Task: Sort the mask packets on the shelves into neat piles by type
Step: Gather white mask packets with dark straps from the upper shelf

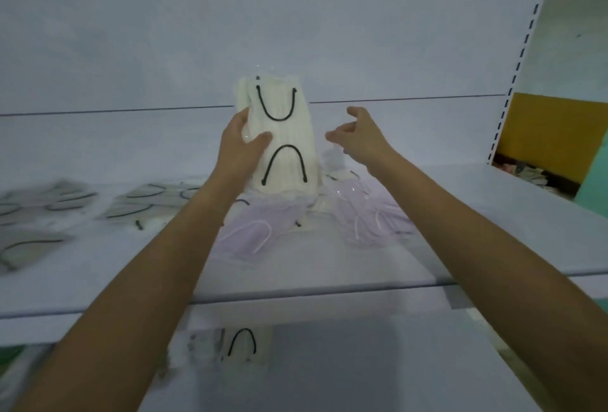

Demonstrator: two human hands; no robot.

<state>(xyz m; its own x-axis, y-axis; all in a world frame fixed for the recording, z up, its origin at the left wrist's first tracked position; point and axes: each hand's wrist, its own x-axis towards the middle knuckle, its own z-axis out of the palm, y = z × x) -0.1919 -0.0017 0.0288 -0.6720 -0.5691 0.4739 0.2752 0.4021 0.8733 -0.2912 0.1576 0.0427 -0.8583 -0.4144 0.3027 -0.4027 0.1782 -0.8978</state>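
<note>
My left hand [241,141] grips a cream-white mask packet with black ear loops [283,138] by its left edge and holds it upright above the white shelf [460,227]. My right hand [358,136] hovers just right of the packet with relaxed, slightly curled fingers, touching nothing. Under the packet lie lilac mask packets with white loops [256,237], and more lilac ones [371,217] to the right. Grey packets with black loops [148,201] lie on the shelf's left side, with further grey ones [36,224] at the far left.
On the lower shelf [378,362] lies another white packet with a black loop [243,344]. The shelf's back panel is white. A slotted upright [519,59] bounds the shelf on the right, with a yellow and green wall beyond it.
</note>
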